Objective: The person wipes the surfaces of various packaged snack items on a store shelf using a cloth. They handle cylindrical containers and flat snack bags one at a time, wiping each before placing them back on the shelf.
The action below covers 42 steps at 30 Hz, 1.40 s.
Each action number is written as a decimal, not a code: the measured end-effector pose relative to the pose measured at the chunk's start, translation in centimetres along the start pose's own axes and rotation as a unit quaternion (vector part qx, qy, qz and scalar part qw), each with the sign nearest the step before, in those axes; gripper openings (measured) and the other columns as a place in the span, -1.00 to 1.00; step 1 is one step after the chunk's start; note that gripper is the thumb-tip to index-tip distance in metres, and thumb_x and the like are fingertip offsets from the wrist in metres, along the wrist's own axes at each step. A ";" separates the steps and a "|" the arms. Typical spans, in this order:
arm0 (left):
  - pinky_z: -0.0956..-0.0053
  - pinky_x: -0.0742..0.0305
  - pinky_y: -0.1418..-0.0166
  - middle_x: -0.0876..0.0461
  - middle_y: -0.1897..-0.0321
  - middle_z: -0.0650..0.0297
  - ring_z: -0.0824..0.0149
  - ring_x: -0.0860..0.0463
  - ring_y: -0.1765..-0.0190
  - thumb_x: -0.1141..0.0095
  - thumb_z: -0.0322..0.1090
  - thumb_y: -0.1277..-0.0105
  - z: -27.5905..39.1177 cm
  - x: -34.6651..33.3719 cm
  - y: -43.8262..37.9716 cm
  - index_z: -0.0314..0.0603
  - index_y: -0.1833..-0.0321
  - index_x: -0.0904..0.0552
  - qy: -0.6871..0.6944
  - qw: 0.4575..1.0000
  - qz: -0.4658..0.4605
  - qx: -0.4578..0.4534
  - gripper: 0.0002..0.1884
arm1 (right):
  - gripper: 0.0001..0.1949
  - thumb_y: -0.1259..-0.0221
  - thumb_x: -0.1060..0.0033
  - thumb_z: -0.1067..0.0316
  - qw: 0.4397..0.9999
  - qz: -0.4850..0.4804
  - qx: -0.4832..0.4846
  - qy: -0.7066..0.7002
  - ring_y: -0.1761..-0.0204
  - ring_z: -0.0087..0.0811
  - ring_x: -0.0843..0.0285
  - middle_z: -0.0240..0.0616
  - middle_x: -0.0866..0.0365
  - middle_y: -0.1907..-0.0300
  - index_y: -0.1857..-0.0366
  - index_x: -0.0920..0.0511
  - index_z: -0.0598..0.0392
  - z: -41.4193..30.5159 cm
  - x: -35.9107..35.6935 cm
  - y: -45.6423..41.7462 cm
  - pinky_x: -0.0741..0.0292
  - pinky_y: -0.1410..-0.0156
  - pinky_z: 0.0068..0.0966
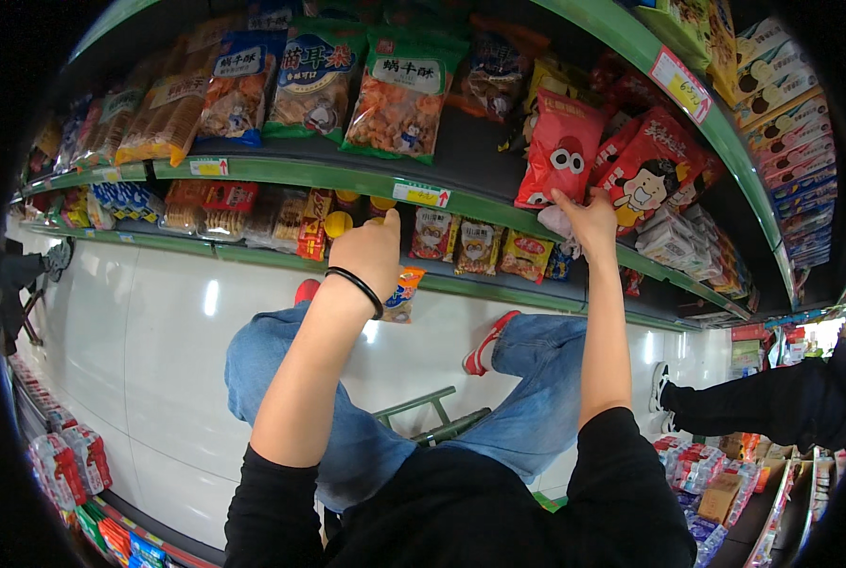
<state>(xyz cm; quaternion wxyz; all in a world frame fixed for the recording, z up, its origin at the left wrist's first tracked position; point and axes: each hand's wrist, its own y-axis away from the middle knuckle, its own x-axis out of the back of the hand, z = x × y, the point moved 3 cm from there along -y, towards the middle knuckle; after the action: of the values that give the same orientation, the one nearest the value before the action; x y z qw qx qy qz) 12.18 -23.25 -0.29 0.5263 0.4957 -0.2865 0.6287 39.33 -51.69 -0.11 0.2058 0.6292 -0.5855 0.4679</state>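
My right hand (590,220) grips the lower edge of a red snack bag (561,153) with big cartoon eyes, at the front of the upper shelf. A pale pink crumpled thing, perhaps a cloth (556,221), is under that hand. My left hand (370,245), with a black band on its wrist, is in front of the lower shelf near yellow-lidded jars (338,224), one finger pointing forward. Below it shows an orange snack bag (403,295); whether the hand holds it is hidden. Green-edged snack bags (405,92) stand farther left on the upper shelf, and another red bag (650,170) leans at right.
The green shelf edge (309,169) curves across the front, with another shelf (721,113) above at right. A green folding stool (430,415) is beneath me. A person's dark-clothed leg (756,412) is at right, and another person's shoe (57,259) at far left.
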 end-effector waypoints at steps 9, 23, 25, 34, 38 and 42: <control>0.06 -0.68 -0.11 -0.75 0.01 -0.09 -0.12 -0.76 -0.06 -0.33 -0.43 -0.24 0.2 -0.9 -0.6 -0.29 -0.43 -0.47 -0.021 0.999 -0.009 -0.022 -0.35 | -0.08 -0.07 -0.78 0.04 0.932 -0.202 -0.141 -0.265 -0.18 -0.27 -0.74 0.03 -0.69 -0.23 -0.38 -0.41 0.45 -1.0 -0.6 -1.6 -0.65 -0.24 -0.43; 0.06 -0.68 -0.11 -0.76 -0.02 -0.15 -0.15 -0.75 -0.08 -0.44 -0.30 -0.25 2.1 0.0 -0.9 -0.33 -0.39 -0.53 0.045 0.996 0.005 -0.073 -0.35 | -0.21 -0.14 -0.73 0.11 0.886 -0.219 -0.141 -0.384 -0.12 -0.32 -0.76 -0.05 -0.73 -0.17 -0.40 -0.47 0.27 -1.2 -2.2 -1.2 -0.66 -0.17 -0.44; 0.13 -0.68 -0.18 -0.75 -0.07 -0.18 -0.12 -0.76 -0.12 -0.45 -0.27 -0.28 2.8 0.2 -1.4 -0.33 -0.50 -0.46 0.097 0.991 0.008 -0.094 -0.26 | -0.23 -0.21 -0.69 0.18 0.868 -0.232 -0.173 -0.403 -0.06 -0.33 -0.80 -0.05 -0.73 -0.14 -0.44 -0.42 0.25 -0.7 -2.0 -1.4 -0.70 -0.13 -0.47; 0.30 -0.59 -0.41 -0.56 -0.42 -0.02 0.20 -0.64 -0.37 -0.48 -0.21 -0.39 6.6 0.4 -2.5 -0.30 -0.68 -0.21 0.674 0.727 -0.087 -0.095 -0.08 | -0.36 -0.27 -0.63 0.14 0.783 -0.302 -0.141 -0.525 -0.09 -0.40 -0.73 -0.14 -0.73 -0.14 -0.33 -0.51 0.21 -5.2 2.3 5.7 -0.65 -0.20 -0.45; 0.27 -0.66 -0.36 -0.59 -0.39 0.10 0.24 -0.67 -0.33 -0.48 -0.54 -0.29 7.4 0.2 -2.3 -0.26 -0.60 -0.28 0.783 0.608 -0.084 -0.105 -0.15 | -0.57 -0.41 -0.48 0.01 0.783 -0.318 -0.173 -0.505 -0.01 -0.47 -0.71 -0.24 -0.72 0.04 -0.08 -0.63 0.15 -7.4 2.5 10.8 -0.64 -0.07 -0.50; 0.27 -0.68 -0.36 -0.59 -0.37 0.11 0.23 -0.68 -0.32 -0.43 -0.67 -0.23 8.1 -0.3 -2.6 -0.21 -0.59 -0.30 0.817 0.561 -0.117 -0.069 -0.14 | -0.65 -0.57 -0.27 0.05 0.705 -0.144 -0.144 -0.680 0.15 -0.42 -0.75 -0.21 -0.68 0.08 -0.05 -0.61 0.18 -5.4 5.4 11.8 -0.68 0.08 -0.42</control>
<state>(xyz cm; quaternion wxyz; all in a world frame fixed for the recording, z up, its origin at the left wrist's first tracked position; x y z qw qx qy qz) 17.20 -29.75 1.75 0.6370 -0.2386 0.2838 0.6758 25.85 -52.99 3.54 -0.0951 0.8159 -0.5295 -0.2119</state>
